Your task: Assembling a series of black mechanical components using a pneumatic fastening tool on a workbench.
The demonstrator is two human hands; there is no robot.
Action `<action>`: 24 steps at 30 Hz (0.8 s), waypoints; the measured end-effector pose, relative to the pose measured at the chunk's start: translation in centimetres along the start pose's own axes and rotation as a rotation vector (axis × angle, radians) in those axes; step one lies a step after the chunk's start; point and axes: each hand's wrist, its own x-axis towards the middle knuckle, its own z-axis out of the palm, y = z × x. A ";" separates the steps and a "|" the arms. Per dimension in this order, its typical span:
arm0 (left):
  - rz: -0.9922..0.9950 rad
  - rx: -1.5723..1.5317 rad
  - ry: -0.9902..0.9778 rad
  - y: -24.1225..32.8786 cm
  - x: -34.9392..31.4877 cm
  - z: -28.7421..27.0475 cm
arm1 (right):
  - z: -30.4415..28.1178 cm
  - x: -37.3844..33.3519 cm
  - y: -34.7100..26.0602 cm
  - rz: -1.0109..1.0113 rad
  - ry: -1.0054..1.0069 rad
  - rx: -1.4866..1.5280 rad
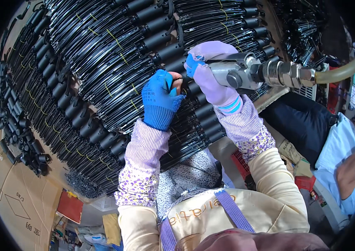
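Note:
My right hand [218, 85], in a lavender glove with blue at the fingers, is wrapped round a silver air tool [224, 72]. A pale hose [338, 76] runs from its metal coupling to the right. My left hand [159, 98], in a blue glove with bare fingertips, is closed in a pinch just left of the tool. Whatever its fingers hold is hidden. Under both hands lie rows of what look like folding umbrella frames [110, 71], thin black ribs tied with yellow thread. Their black cylindrical handles [154, 41] carry wrist straps.
Loose black handles [16, 121] are heaped at the far left. A pile of small dark parts [83, 184] lies below the rows, beside cardboard [22, 201]. Another person in dark trousers [301, 123] is close at the right. A red crate [239, 164] stands below my right forearm.

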 end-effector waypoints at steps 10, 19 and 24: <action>0.025 -0.069 0.037 1.0 -0.1 1.2 | -0.5 1.0 -1.0 0.037 0.004 0.127; 0.009 -0.071 0.024 2.1 -0.3 1.8 | -1.8 0.5 -1.4 0.248 -0.072 -0.028; 0.042 -0.076 0.048 2.3 -0.3 2.2 | -2.3 1.7 -2.1 0.151 -0.237 -0.215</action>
